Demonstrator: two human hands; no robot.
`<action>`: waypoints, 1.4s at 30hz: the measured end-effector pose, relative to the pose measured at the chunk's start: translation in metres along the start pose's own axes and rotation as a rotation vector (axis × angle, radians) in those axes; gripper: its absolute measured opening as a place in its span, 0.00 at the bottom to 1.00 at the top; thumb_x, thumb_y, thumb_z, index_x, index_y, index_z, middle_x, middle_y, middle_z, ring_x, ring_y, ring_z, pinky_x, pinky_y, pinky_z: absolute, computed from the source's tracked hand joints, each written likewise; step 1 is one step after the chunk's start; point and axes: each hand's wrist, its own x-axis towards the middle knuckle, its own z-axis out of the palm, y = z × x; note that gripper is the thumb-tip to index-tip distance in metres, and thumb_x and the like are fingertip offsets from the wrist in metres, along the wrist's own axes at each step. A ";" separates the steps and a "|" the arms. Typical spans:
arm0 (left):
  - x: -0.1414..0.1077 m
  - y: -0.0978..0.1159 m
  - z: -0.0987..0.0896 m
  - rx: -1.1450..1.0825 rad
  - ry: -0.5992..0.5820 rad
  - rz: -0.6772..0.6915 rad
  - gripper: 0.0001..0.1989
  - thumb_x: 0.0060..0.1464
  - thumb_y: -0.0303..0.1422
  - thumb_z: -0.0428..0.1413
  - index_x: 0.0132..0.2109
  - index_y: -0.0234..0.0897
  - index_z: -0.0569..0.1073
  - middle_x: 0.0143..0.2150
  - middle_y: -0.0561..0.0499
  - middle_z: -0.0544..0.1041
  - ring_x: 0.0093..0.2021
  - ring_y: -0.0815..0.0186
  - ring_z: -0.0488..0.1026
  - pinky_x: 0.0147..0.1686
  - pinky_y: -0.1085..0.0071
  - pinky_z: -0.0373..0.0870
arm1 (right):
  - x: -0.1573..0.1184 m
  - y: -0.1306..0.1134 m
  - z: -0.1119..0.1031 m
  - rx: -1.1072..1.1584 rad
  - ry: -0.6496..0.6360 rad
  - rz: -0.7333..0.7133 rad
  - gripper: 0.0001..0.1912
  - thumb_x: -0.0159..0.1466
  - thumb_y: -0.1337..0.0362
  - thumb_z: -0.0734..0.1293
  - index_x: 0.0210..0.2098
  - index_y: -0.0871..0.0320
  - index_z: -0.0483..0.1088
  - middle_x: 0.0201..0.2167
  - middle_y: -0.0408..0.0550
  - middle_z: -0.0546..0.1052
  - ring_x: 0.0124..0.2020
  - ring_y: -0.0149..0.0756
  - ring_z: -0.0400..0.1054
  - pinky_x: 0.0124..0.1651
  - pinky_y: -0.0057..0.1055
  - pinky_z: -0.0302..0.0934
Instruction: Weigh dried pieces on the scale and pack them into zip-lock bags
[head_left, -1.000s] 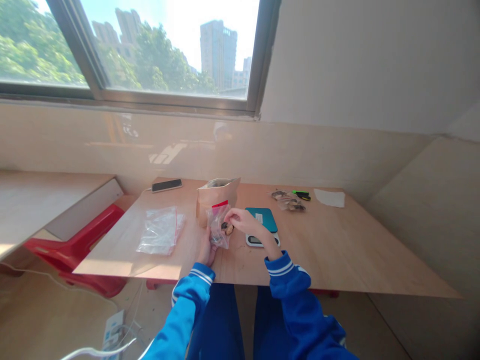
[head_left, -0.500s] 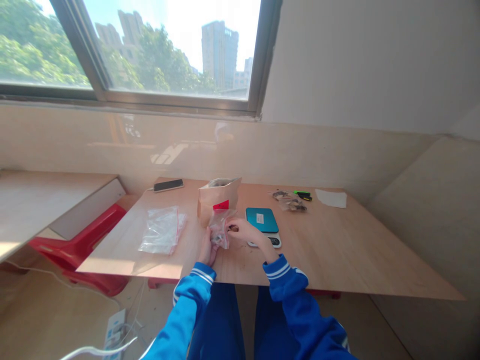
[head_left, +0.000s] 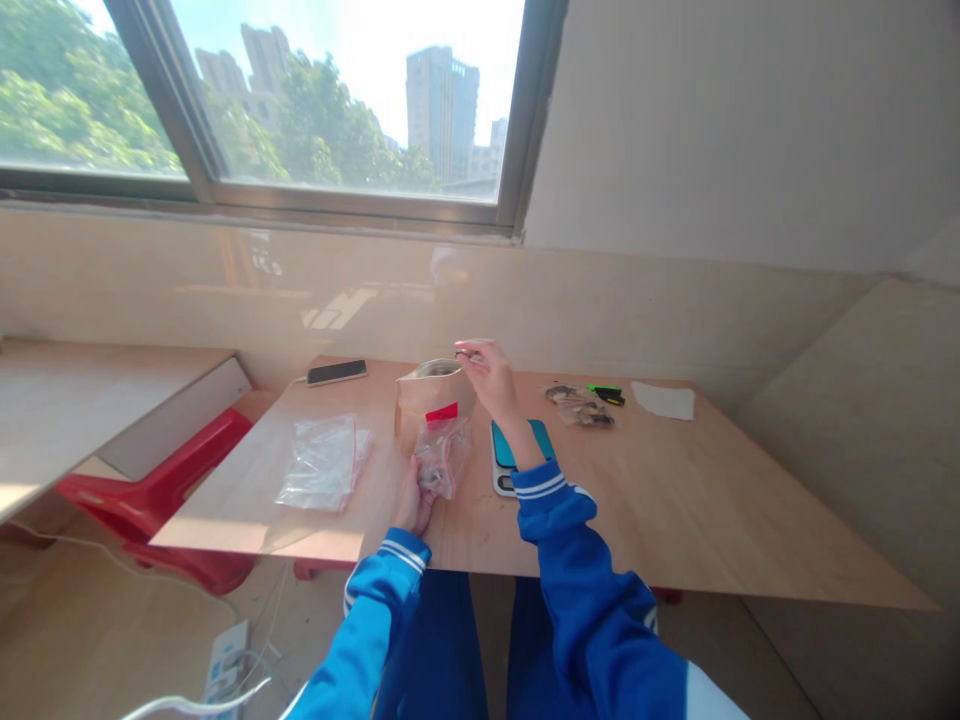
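Note:
My left hand [head_left: 414, 498] is closed on a small clear zip bag [head_left: 441, 462] with a red-edged seal and some dark pieces inside. Just behind the zip bag stands a brown paper bag [head_left: 414, 408] with a red label, its top open. Raised at the right of its mouth, my right hand [head_left: 487, 375] pinches a small dark piece [head_left: 466, 354]. Below my right forearm lies a scale [head_left: 504, 482] with a teal plate [head_left: 541, 437], partly hidden by the wrist.
On the wooden table [head_left: 675, 500], clear bags [head_left: 322, 465] and a phone [head_left: 337, 372] lie left. Right of the scale are a bag of dark pieces [head_left: 579, 405], a green-black cutter [head_left: 609, 393] and white paper [head_left: 663, 400]. A red stool [head_left: 172, 490] stands left.
My right hand has moved up and away from the zip bag to the paper bag's mouth, with a small dark piece in its fingers. My left hand stays nearly in place.

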 end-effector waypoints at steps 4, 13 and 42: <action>0.000 -0.001 -0.001 0.001 -0.006 0.011 0.18 0.60 0.39 0.54 0.54 0.34 0.69 0.52 0.44 0.72 0.47 0.61 0.73 0.45 0.58 0.73 | -0.003 0.002 0.023 -0.317 -0.275 -0.082 0.14 0.70 0.61 0.58 0.40 0.58 0.73 0.41 0.52 0.77 0.45 0.37 0.70 0.52 0.34 0.61; 0.002 -0.001 -0.001 -0.032 -0.049 0.029 0.16 0.61 0.41 0.52 0.44 0.31 0.73 0.37 0.46 0.77 0.33 0.68 0.74 0.31 0.72 0.73 | -0.017 -0.009 0.014 -0.477 -0.260 -0.162 0.15 0.70 0.67 0.55 0.44 0.55 0.73 0.47 0.49 0.77 0.52 0.40 0.66 0.58 0.41 0.51; -0.009 0.001 0.005 0.052 -0.195 0.085 0.18 0.44 0.26 0.61 0.46 0.33 0.73 0.36 0.48 0.80 0.32 0.65 0.77 0.32 0.71 0.73 | -0.136 0.030 0.003 0.060 -0.586 0.492 0.05 0.60 0.70 0.64 0.34 0.58 0.73 0.36 0.48 0.78 0.37 0.39 0.71 0.43 0.35 0.64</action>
